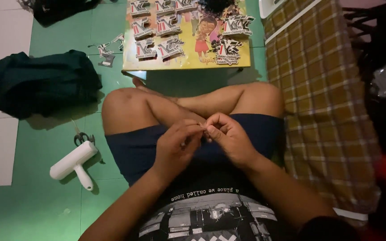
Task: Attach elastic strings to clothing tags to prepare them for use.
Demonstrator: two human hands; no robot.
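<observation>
I sit cross-legged on a green floor. My left hand (178,143) and my right hand (228,137) meet over my lap, fingertips pinched together on a very small item that I cannot make out. A low yellow table (188,62) stands in front of my knees, covered with several cut-out stickers (170,47) in black, white and red, around a printed cartoon figure (203,36).
A white lint roller (74,163) and scissors (82,138) lie on the floor at my left. Farther left lies a dark green cloth heap (41,82). A brown plaid cloth (322,98) covers the right side. A few loose stickers (106,52) lie left of the table.
</observation>
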